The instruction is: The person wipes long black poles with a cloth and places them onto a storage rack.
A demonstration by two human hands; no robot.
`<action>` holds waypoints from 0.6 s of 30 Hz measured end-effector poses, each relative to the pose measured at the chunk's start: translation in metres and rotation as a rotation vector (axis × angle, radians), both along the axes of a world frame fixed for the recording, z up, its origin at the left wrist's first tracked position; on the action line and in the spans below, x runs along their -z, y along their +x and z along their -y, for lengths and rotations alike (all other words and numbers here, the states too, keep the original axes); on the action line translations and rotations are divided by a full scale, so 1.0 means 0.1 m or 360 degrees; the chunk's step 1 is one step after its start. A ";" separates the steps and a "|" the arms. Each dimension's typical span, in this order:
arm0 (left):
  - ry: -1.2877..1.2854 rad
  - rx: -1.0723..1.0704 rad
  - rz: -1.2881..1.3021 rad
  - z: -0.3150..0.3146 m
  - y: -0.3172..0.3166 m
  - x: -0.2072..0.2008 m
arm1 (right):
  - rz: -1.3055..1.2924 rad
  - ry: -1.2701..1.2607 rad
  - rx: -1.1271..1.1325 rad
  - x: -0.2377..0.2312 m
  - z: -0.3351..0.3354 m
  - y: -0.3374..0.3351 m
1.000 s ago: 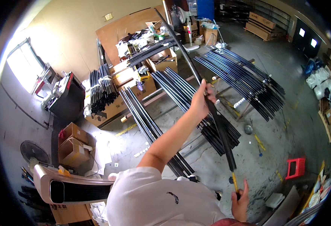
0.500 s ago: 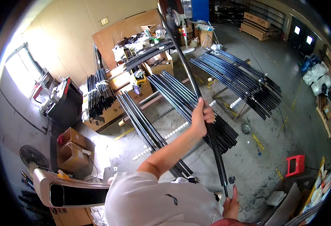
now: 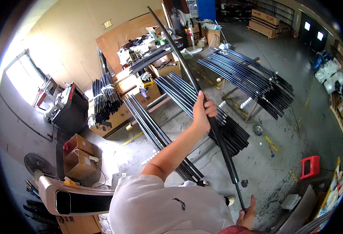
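I hold a long black rod (image 3: pixel 179 54) that runs from the upper middle of the view down to the lower right. My left hand (image 3: pixel 202 111) is wrapped around its middle, arm stretched out in front of me. My right hand (image 3: pixel 247 212) grips its thin lower end near my body at the bottom edge. The rod's far tip points up toward the back wall. Below it lie bundles of similar black rods (image 3: pixel 218 121) on low racks.
More black rod bundles rest on racks at the right (image 3: pixel 249 84) and left (image 3: pixel 156 132), and stand upright by the boxes (image 3: pixel 103 97). Cardboard boxes (image 3: pixel 78 156), a floor fan (image 3: pixel 37 165), a red stool (image 3: pixel 310 165) and a grey concrete floor (image 3: pixel 280 156) surround me.
The rod has swung so its far tip points more to the upper left, and my left hand has shifted left and slightly up along it. My right hand stays on the lower end.
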State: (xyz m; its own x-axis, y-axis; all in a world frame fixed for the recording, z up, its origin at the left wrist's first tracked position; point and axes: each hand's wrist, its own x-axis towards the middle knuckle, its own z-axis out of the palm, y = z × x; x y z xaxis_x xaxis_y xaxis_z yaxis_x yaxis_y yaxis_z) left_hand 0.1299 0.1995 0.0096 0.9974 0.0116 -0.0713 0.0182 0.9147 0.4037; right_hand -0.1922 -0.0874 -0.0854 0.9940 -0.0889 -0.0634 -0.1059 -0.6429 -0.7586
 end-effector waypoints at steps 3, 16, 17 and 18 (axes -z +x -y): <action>0.0034 0.0060 0.0027 0.24 -0.20 0.09 | 0.0224 -0.0006 -0.0047 0.01 -0.20 0.17; -0.0034 0.0108 -0.0145 0.69 -0.90 0.38 | -0.0017 0.0029 0.0367 -0.17 -0.22 0.20; -0.0056 0.0108 -0.0162 0.67 -0.88 0.36 | 0.0144 0.0025 0.0285 -0.18 -0.16 0.17; -0.0069 0.0113 -0.0175 0.66 -0.85 0.32 | 0.0149 -0.0012 0.0266 -0.18 -0.11 0.14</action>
State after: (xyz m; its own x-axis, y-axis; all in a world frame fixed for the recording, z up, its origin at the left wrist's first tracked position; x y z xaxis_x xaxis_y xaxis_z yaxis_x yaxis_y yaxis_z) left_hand 0.0451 0.1336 -0.0224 0.9817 -0.0641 -0.1791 0.1254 0.9262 0.3556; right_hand -0.1782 -0.0768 -0.0673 0.9668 -0.2537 0.0301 -0.1410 -0.6281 -0.7653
